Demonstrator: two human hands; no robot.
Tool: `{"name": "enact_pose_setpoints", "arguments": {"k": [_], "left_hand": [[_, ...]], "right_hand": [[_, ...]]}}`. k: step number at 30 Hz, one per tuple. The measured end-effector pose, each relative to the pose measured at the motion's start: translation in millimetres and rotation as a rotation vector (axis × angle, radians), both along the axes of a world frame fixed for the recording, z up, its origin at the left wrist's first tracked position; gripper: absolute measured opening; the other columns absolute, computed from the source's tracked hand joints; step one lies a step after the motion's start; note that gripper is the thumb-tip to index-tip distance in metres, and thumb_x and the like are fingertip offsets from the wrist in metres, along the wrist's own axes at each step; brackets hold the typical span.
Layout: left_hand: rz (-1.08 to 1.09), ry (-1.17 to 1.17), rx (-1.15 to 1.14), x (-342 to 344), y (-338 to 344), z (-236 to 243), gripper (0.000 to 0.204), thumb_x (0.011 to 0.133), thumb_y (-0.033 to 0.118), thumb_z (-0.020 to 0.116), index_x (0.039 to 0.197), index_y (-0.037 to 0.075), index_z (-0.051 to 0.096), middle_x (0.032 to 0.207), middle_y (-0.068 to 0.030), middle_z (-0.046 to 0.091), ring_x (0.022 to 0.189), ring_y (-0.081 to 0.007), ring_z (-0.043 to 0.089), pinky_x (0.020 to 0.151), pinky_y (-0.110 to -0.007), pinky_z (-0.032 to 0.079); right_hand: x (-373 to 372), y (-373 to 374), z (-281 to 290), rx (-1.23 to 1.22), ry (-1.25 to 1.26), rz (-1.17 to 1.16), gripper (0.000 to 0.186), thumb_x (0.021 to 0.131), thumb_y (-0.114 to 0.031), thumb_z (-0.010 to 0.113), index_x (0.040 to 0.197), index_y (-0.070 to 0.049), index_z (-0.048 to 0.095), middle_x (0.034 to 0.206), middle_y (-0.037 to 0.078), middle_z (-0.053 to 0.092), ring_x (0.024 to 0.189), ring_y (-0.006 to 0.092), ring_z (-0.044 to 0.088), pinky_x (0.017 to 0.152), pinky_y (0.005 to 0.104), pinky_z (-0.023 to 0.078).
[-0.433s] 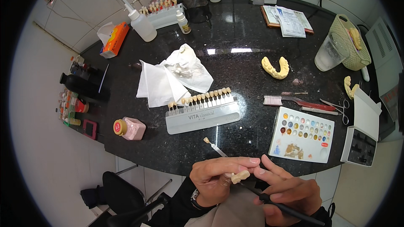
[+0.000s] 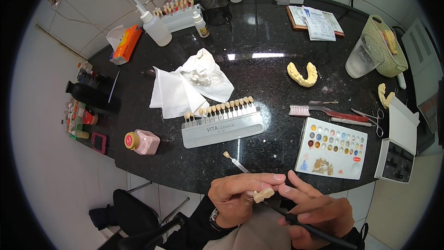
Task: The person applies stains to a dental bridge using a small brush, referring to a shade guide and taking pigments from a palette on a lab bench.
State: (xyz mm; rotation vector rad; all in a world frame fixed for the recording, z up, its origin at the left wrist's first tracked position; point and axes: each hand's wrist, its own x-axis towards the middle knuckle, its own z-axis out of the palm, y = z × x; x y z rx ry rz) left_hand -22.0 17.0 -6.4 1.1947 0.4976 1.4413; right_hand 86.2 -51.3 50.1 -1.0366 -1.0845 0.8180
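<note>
My left hand (image 2: 235, 199) is closed, pinching a small cream dental bridge (image 2: 264, 195) between thumb and fingers. A slim black-handled brush (image 2: 319, 233) is held in my right hand (image 2: 321, 208), its thin end reaching under the bridge. Fingertips of both hands meet just above the piece. Past my left knuckles a single tooth shade tab (image 2: 237, 164) points away over the table edge; its near end is hidden by my hand. Farther off lies the grey shade guide (image 2: 224, 130) with its row of tooth tabs. A paint palette (image 2: 330, 153) with coloured wells is right of it.
White tissues (image 2: 192, 83) lie behind the shade guide. A pink jar (image 2: 143, 142) stands at left. A toothbrush (image 2: 328, 112), scissors-like forceps (image 2: 378, 122) and an opened box (image 2: 397, 157) are at right. Farther back are a yellow dental cast (image 2: 303, 75) and a plastic cup (image 2: 364, 58).
</note>
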Motion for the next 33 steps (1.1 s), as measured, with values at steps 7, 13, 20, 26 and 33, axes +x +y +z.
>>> {"name": "enact_pose_setpoints", "arguments": {"k": [7, 13, 20, 26, 33], "left_hand": [[0.013, -0.004, -0.002, -1, 0, -1, 0.020, 0.079, 0.014, 0.057, 0.075, -0.005, 0.050, 0.073, -0.0258, 0.059, 0.066, -0.0286, 0.062, 0.056, -0.031, 0.054], [-0.004, -0.009, -0.003, 0, 0, -1, 0.020, 0.079, 0.014, 0.057, 0.075, -0.005, 0.050, 0.073, -0.0258, 0.059, 0.066, -0.0285, 0.062, 0.056, -0.032, 0.054], [-0.008, 0.003, 0.005, -1, 0, -1, 0.019, 0.079, 0.013, 0.057, 0.076, -0.005, 0.050, 0.074, -0.0260, 0.059, 0.066, -0.0277, 0.063, 0.056, -0.032, 0.054], [-0.007, 0.004, 0.000, -1, 0, -2, 0.020, 0.079, 0.014, 0.058, 0.077, -0.005, 0.050, 0.074, -0.0261, 0.059, 0.066, -0.0278, 0.063, 0.055, -0.031, 0.054], [0.038, -0.001, -0.008, 1, -2, -3, 0.021, 0.078, 0.015, 0.060, 0.078, -0.005, 0.052, 0.075, -0.0255, 0.059, 0.066, -0.0267, 0.063, 0.057, -0.031, 0.054]], "right_hand": [[4, 1, 0, -0.008, -0.028, 0.039, 0.025, 0.075, -0.013, 0.063, 0.083, -0.004, 0.041, 0.069, 0.012, 0.057, 0.088, 0.0331, 0.059, 0.092, 0.0594, 0.027], [3, -1, -1, -0.009, -0.012, 0.025, 0.025, 0.075, -0.013, 0.063, 0.083, -0.004, 0.041, 0.069, 0.012, 0.057, 0.089, 0.0339, 0.058, 0.092, 0.0596, 0.026], [12, 6, -3, 0.147, -0.099, 0.143, 0.023, 0.077, -0.010, 0.060, 0.089, -0.004, 0.041, 0.079, 0.017, 0.059, 0.097, 0.0365, 0.054, 0.090, 0.0570, 0.030], [14, 6, -1, 0.153, -0.142, 0.146, 0.022, 0.076, -0.009, 0.059, 0.090, -0.004, 0.042, 0.080, 0.018, 0.058, 0.097, 0.0376, 0.054, 0.090, 0.0573, 0.030], [9, 3, -4, 0.182, -0.082, 0.104, 0.021, 0.075, -0.008, 0.060, 0.089, -0.005, 0.044, 0.081, 0.016, 0.054, 0.097, 0.0417, 0.052, 0.091, 0.0588, 0.026]]}}
